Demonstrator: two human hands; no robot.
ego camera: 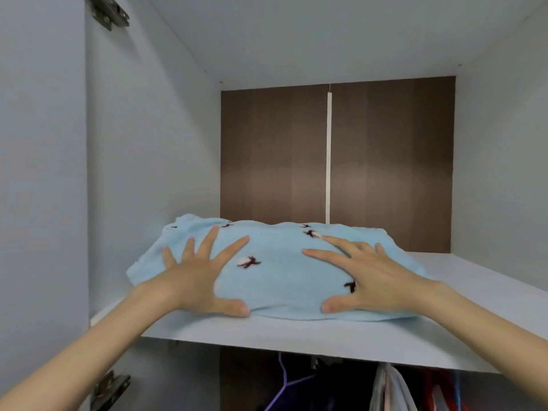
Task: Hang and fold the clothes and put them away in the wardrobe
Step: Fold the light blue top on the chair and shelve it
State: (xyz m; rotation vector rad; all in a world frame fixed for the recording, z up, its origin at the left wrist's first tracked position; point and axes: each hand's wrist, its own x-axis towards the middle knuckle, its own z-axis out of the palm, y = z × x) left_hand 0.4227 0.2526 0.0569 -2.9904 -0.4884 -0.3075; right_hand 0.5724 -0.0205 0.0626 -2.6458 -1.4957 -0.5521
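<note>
2 hands [195,277] [367,280] flat | 1 folded blue garment [278,277] | 1 shelf [326,339]

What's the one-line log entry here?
garment: folded, on shelf | left hand: flat on it | right hand: flat on it

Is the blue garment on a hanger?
No, the blue garment lies folded on the shelf, with the left hand and right hand pressing flat on top.
</note>
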